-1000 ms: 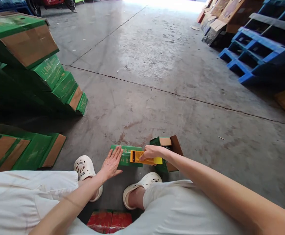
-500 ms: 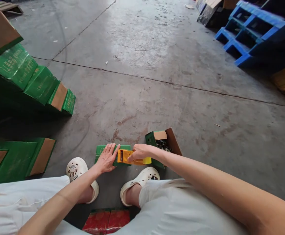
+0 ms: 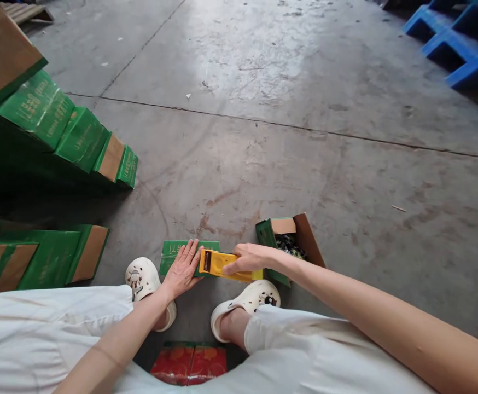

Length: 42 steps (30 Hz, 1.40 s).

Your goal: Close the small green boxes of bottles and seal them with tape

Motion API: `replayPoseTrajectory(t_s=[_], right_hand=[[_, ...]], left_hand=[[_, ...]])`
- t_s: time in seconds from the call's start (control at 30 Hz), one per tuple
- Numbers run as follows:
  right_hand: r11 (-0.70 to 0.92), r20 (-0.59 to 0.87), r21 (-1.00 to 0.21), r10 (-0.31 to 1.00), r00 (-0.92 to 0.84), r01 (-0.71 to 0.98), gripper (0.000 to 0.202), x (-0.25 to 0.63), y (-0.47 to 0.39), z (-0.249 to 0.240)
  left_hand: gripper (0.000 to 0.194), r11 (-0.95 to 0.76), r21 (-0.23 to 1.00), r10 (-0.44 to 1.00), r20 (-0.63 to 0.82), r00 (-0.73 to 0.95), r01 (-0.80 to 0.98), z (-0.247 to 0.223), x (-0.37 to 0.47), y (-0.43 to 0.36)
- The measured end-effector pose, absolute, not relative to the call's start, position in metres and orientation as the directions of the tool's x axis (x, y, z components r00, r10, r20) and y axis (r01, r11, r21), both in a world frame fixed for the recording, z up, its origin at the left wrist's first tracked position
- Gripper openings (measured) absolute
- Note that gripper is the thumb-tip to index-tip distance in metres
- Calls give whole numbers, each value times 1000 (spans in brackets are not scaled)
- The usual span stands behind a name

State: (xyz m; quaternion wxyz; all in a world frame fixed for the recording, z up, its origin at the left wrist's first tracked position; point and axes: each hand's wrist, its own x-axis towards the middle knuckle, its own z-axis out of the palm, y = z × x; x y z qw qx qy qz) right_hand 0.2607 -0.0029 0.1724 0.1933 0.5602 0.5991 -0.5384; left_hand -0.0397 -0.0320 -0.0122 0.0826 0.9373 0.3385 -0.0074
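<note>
A closed green carton [image 3: 169, 256] lies on the floor between my feet. My left hand [image 3: 184, 268] rests flat on its top, fingers stretched out. In my right hand [image 3: 248, 259] is a yellow tape dispenser [image 3: 218, 264], gripped with the fingers wrapped round it. The dispenser's dark front end is at the right part of the carton, close to my left fingertips. Just right of the dispenser stands an open green box [image 3: 267, 234] with its brown flap up. Dark, shiny small packets [image 3: 290, 245] lie inside it; their kind is too small to tell.
Stacked green cartons [image 3: 81, 139] rise on the left, with more green cartons [image 3: 54, 257] nearer me. A red box [image 3: 187, 364] sits under me between my legs. My white clogs [image 3: 143, 276] flank the carton. Blue pallets [image 3: 456, 46] stand far right, a wooden pallet [image 3: 28, 12] far left.
The view has shifted, so most things sit further right in it. My right hand and the dispenser have moved slightly right relative to the carton. My left hand stays flat on the carton.
</note>
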Motion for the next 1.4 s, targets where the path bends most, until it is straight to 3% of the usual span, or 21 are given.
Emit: replayPoseTrajectory(t_s=[0.2,0.53,0.9,1.1,1.27,1.4], right_hand=[[-239,-865,-333,463,-194,912,44,306,-20,183],[-197,-864,-289,476,-166,937,34,291,-15,186],[-179,-879,-280,442,-177,943,35,290,-8,179],[-203,-875,-305,445,-190,930,36,298,-10,184],[-196,-866,-358,435,-246,913,46,313,-16,204],[-213,-880,-296,440,-178,931,47,334,-23,218]], left_hand=[[119,-752,181,634,-67,770,634,-9,-42,-30],[123,-745,158,645,-76,760,648,-1,-38,-37],[110,-598,167,796,6,605,784,-18,30,-61],[93,-514,165,843,-86,532,842,-18,38,-61],[102,-577,186,803,-50,594,795,-20,31,-57],[112,-599,185,787,-48,616,779,-17,30,-56]])
